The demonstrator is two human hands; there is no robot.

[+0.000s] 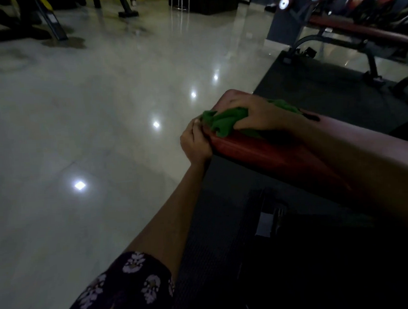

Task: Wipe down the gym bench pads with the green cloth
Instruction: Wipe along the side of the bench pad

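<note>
A right hand (262,114) clutches a bunched green cloth (225,122) on the end of a red bench pad (281,155), while the left hand (195,143) curls over the pad's edge, beside the cloth. The cloth looks soft and light, best gripped in a wad. The pad's long axis runs back under the right forearm.

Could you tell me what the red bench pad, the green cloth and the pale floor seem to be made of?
Red bench pad: probably vinyl-covered padding, smooth with a dull sheen. Green cloth: soft woven fabric, matte and bunched into folds. Pale floor: likely polished tile, glossy, mirroring ceiling lights.
</note>
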